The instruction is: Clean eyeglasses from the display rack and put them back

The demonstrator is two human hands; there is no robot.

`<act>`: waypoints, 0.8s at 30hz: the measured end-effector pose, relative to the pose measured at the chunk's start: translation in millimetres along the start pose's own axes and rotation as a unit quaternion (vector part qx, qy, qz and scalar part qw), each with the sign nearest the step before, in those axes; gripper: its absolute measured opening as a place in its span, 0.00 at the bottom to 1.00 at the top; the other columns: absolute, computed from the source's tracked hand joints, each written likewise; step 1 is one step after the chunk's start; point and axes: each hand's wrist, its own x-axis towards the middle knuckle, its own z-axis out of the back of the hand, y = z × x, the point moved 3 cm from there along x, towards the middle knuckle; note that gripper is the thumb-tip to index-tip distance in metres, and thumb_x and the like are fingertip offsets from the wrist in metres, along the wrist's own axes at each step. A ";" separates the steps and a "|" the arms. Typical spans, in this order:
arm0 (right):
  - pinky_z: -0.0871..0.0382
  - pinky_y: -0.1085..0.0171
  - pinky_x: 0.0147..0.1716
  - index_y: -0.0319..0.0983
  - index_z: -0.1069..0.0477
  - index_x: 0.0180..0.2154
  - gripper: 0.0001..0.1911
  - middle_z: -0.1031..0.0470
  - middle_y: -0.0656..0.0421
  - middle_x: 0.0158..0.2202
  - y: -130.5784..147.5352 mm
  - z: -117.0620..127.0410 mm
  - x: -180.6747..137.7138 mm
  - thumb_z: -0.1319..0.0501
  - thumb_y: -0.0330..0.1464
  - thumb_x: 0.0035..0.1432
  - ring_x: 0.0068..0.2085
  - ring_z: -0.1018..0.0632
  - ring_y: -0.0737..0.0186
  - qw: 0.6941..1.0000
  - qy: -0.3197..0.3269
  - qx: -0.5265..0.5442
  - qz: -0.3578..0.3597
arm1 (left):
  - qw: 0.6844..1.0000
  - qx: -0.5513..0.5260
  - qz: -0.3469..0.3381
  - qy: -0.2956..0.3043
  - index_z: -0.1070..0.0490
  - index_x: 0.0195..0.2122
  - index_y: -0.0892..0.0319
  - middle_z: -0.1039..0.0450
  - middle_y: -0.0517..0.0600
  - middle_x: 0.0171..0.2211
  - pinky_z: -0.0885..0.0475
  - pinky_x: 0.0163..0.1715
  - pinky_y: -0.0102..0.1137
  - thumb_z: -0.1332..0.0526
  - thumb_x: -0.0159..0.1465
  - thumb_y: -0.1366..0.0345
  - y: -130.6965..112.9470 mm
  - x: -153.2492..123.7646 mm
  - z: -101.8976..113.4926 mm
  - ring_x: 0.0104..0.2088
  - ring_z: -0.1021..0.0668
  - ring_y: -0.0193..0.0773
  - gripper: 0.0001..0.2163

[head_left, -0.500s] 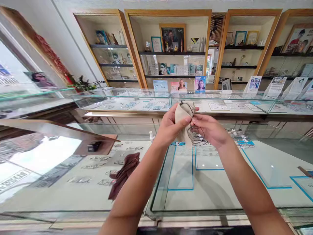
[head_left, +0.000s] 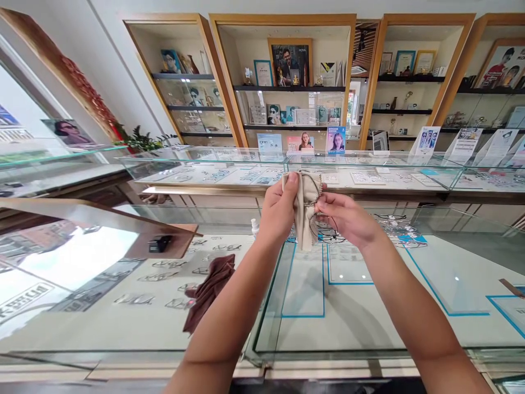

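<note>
Both of my hands are raised above a glass display counter (head_left: pixel 369 328). My left hand (head_left: pixel 279 210) pinches a beige cleaning cloth (head_left: pixel 305 216), which hangs down between the hands and wraps part of a thin dark-framed pair of glasses (head_left: pixel 326 227). My right hand (head_left: pixel 346 219) grips the glasses by the frame, fingers closed. One lens is hidden under the cloth.
A crumpled brown cloth (head_left: pixel 209 290) lies on the counter glass to the left, and a small spray bottle (head_left: pixel 255 227) stands near my left wrist. Rows of glasses (head_left: pixel 164 273) lie inside the case. A second counter (head_left: pixel 287 169) and wooden wall shelves (head_left: pixel 287 87) stand behind.
The cloth has shifted from bunched over the top lens to hanging lower and flatter. My left thumb moved up along it, and both hands rose slightly.
</note>
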 end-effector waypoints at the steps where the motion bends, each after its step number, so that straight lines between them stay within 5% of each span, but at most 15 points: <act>1: 0.27 0.65 0.42 0.41 0.23 0.30 0.17 0.24 0.63 0.34 2.9 3.2 -0.1 0.20 0.41 0.47 0.37 0.24 0.67 1.000 -0.001 -0.001 0.007 | 1.000 -0.002 0.004 0.004 0.24 0.33 0.56 0.24 0.47 0.24 0.25 0.25 0.30 0.34 0.62 0.35 0.5 2.3 1.5 0.28 0.19 0.38 0.26; 6: 0.24 0.61 0.48 0.42 0.23 0.33 0.15 0.21 0.59 0.40 19.5 19.6 -4.8 0.23 0.43 0.52 0.45 0.21 0.62 0.999 -0.019 -0.026 0.038 | 0.999 -0.013 -0.026 -0.038 0.26 0.34 0.54 0.29 0.45 0.23 0.27 0.24 0.29 0.33 0.64 0.38 -3.9 12.7 15.6 0.23 0.25 0.33 0.22; 9: 0.24 0.60 0.49 0.42 0.25 0.32 0.14 0.21 0.59 0.39 27.5 24.9 -8.8 0.25 0.43 0.54 0.44 0.20 0.62 0.998 -0.021 -0.034 0.047 | 0.998 0.031 -0.048 -0.012 0.29 0.30 0.55 0.39 0.42 0.20 0.36 0.19 0.28 0.35 0.66 0.40 -9.2 15.6 24.8 0.19 0.36 0.30 0.22; 14: 0.24 0.62 0.45 0.41 0.26 0.30 0.14 0.22 0.60 0.32 36.2 28.2 -13.4 0.27 0.41 0.57 0.38 0.21 0.63 0.998 -0.004 -0.048 0.047 | 0.948 0.218 -0.229 0.032 0.42 0.19 0.57 0.37 0.45 0.22 0.33 0.27 0.32 0.33 0.67 0.48 -27.1 7.8 27.0 0.25 0.33 0.32 0.28; 17: 0.26 0.63 0.42 0.40 0.26 0.29 0.13 0.23 0.60 0.30 39.1 28.5 -15.9 0.28 0.40 0.58 0.35 0.21 0.64 0.997 0.011 -0.065 0.033 | 0.893 0.296 -0.335 0.050 0.27 0.32 0.56 0.23 0.49 0.35 0.29 0.32 0.33 0.27 0.61 0.47 -36.3 -0.3 20.0 0.32 0.27 0.34 0.18; 20: 0.27 0.63 0.39 0.39 0.26 0.29 0.13 0.23 0.60 0.28 40.7 27.0 -18.6 0.29 0.39 0.59 0.33 0.22 0.64 0.996 0.038 -0.084 0.008 | 0.855 0.361 -0.364 0.080 0.27 0.56 0.54 0.21 0.57 0.52 0.27 0.31 0.33 0.25 0.57 0.42 -38.1 -4.6 13.9 0.35 0.25 0.35 0.32; 24: 0.28 0.63 0.39 0.39 0.26 0.29 0.13 0.22 0.59 0.27 42.3 24.5 -21.7 0.30 0.39 0.60 0.32 0.23 0.64 0.992 0.058 -0.115 -0.015 | 0.818 0.403 -0.398 0.101 0.27 0.57 0.54 0.20 0.56 0.49 0.26 0.33 0.34 0.27 0.59 0.41 -37.4 -8.5 11.1 0.37 0.23 0.38 0.32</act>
